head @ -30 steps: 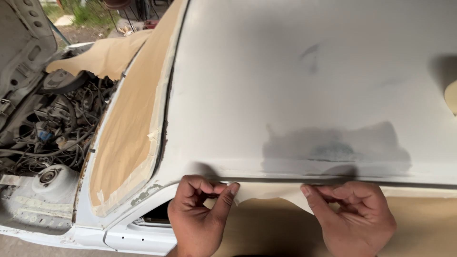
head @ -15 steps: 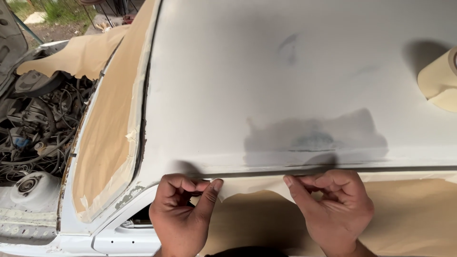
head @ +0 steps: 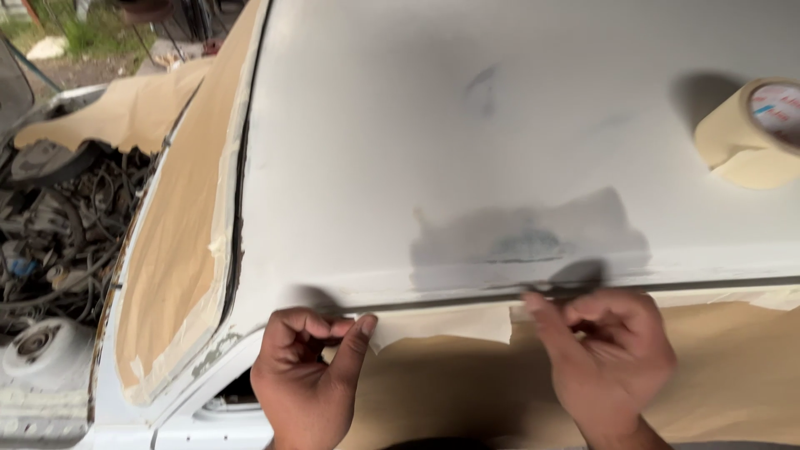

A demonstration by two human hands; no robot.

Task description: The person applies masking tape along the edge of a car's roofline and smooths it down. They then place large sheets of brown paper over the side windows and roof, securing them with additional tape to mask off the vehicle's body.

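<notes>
A strip of beige masking tape [head: 442, 323] runs along the lower edge of a white car roof [head: 517, 125], just under its dark gutter line. My left hand [head: 308, 375] pinches the strip's left end between thumb and fingers. My right hand [head: 608, 358] pinches the strip further right and presses it against the roof edge. Below the strip, brown masking paper [head: 733, 375] covers the car's side.
A roll of beige masking tape [head: 746, 133] lies on the roof at the right. Brown paper [head: 179, 250] covers the windscreen on the left. Further left is the open engine bay [head: 50, 233] with hoses and wires. A grey sanded patch [head: 525, 242] marks the roof.
The view has shifted right, bringing the tape roll further into sight. Both hands stay on the tape strip at the roof edge; my right hand has moved slightly closer to the gutter line.
</notes>
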